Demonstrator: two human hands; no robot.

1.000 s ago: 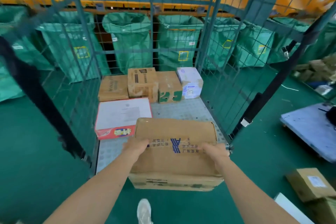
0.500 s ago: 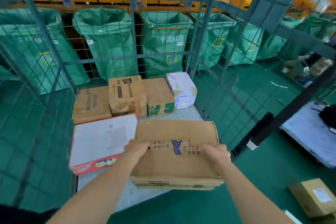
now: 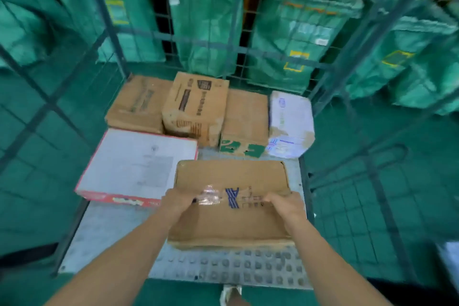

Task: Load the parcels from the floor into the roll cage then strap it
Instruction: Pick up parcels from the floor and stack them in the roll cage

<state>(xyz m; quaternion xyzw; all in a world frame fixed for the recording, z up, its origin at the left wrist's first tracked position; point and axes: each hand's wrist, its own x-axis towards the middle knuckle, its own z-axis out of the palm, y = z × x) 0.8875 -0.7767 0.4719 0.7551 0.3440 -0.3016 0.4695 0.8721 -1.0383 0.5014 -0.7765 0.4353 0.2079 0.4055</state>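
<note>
A flat brown cardboard parcel [image 3: 231,221] with blue print and clear tape lies over the grey studded floor of the roll cage [image 3: 223,268]. My left hand [image 3: 177,202] grips its left side and my right hand [image 3: 285,205] grips its right side, fingers curled over the top. Beside it on the left lies a flat white parcel with a red edge [image 3: 134,169]. At the back of the cage stand three brown boxes [image 3: 196,107] and a white one [image 3: 289,124] in a row.
Blue wire-mesh cage walls [image 3: 104,15] rise on the left, back and right. Green mail sacks [image 3: 206,15] hang behind the cage. The surrounding floor is green. My shoe [image 3: 229,294] shows at the cage's front edge.
I have moved closer and lowered the brown parcel into the cage; it now sits over the cage floor beside the white flat parcel. Both hands keep the same hold.
</note>
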